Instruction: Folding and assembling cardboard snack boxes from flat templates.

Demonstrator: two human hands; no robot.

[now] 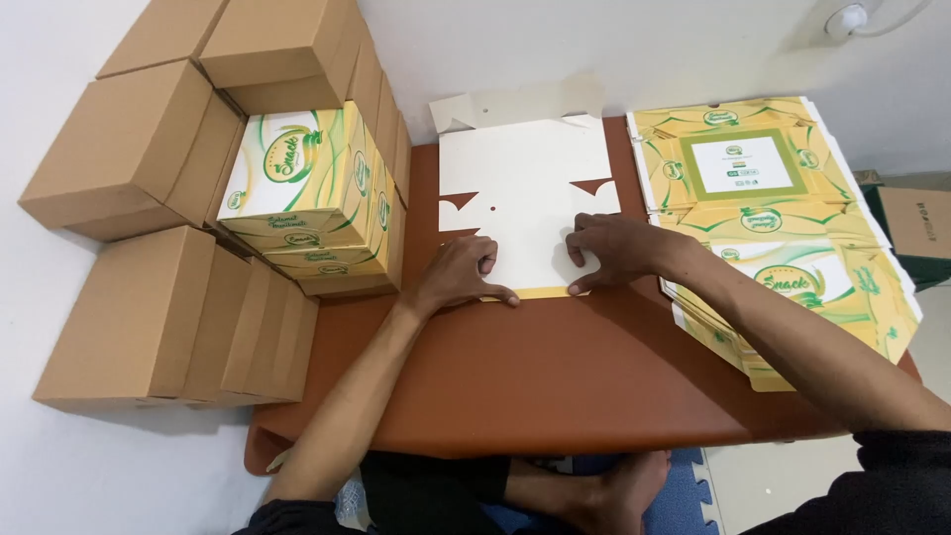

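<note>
Down at the near edge of a flat white box blank (pixel 530 203), both hands press on the card. The left hand (pixel 461 275) lies palm down with its fingers curled loosely, the forefinger stretched along the blank's front edge, where a thin yellow strip shows; it grips nothing, only bears down on the card. The right hand (pixel 616 250) rests just beside it, fingers bent and spread, tips on the white surface near the same edge, thumb reaching toward the fold; it too pins the card rather than closing round it. The blank lies unfolded, plain side up, in the middle of a low brown desk (pixel 555 376), its far flaps reaching the white wall.

Just to the right of the blank sits a stack of flat printed blanks (pixel 783 228), yellow and green with white panels, the upper sheets fanned toward the desk's right edge. To the left, on the desk's corner, stand folded printed boxes (pixel 317 198) in the same yellow and green, piled one on another. Around and behind them are plain brown cardboard boxes (pixel 149 248), stacked on the floor against the wall. Below the desk's near edge the person's crossed legs and a bare foot (pixel 624 485) rest on a blue mat (pixel 688 500).
</note>
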